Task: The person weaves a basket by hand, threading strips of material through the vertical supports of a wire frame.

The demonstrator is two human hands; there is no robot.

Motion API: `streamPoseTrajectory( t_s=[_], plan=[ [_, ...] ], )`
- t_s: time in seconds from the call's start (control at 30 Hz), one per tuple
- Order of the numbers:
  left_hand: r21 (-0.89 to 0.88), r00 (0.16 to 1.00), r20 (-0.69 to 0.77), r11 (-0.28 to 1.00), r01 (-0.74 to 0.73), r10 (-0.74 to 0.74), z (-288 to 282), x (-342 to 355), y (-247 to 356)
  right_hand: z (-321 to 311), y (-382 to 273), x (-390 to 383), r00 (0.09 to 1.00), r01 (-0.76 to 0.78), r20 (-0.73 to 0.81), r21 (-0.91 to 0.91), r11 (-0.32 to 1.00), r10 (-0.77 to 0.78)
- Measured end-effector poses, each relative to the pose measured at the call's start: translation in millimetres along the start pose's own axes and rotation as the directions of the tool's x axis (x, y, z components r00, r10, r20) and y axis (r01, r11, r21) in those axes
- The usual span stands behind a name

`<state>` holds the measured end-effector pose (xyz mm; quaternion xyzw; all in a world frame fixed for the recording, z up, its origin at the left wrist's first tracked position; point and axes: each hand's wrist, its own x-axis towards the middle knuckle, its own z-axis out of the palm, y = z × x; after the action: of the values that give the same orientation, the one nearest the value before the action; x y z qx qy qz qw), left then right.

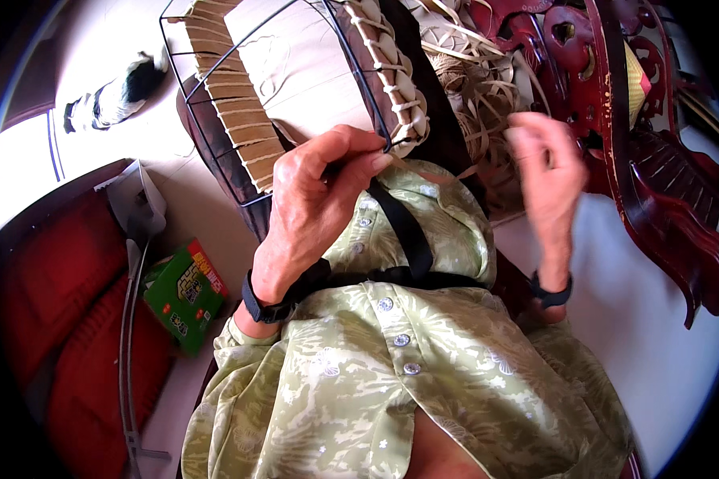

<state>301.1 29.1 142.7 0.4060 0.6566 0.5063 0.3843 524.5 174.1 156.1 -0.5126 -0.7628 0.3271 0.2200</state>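
My left hand (315, 199) pinches a tan flat strip (423, 171) at the lower corner of a black wire frame (387, 140). The frame holds two tan woven sides: a laced strip side (233, 112) on the left and a thicker braided edge (383, 60) on the right. To the right of the frame, my right hand (547, 172) is raised beside a heap of tan strips and cord (467, 72); its fingers are bent and smeared by motion, so what they hold, if anything, is unclear. The frame's far end lies out of view.
Carved dark-red wooden furniture (655, 207) stands at the right. At the left are red cushions (64, 287), a green box (184, 291), a grey metal stand (136, 207) and, farther off, a black-and-white bundle (116, 96) on the pale floor.
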Motion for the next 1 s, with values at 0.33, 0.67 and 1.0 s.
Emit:
streamPoseTrajectory(
  t_s=[0.33, 0.67, 1.0],
  plan=[
    [-0.045, 0.998, -0.06, 0.999, -0.016, 0.013, 2, -3, -3, 44, -41, -8, 0.751, -0.322, 0.647, 0.533, 0.782, -0.132],
    [0.207, 0.958, -0.1, 0.948, -0.243, 0.267, 8, -2, -5, 25, -60, 32, 0.537, -0.763, 0.843, 0.496, 0.414, -0.02],
    [-0.078, 0.978, -0.172, 0.991, 0.108, -0.12, 11, -4, 12, 67, -114, 82, 0.543, -0.084, 0.826, 0.236, 0.968, -0.154]
  ],
)
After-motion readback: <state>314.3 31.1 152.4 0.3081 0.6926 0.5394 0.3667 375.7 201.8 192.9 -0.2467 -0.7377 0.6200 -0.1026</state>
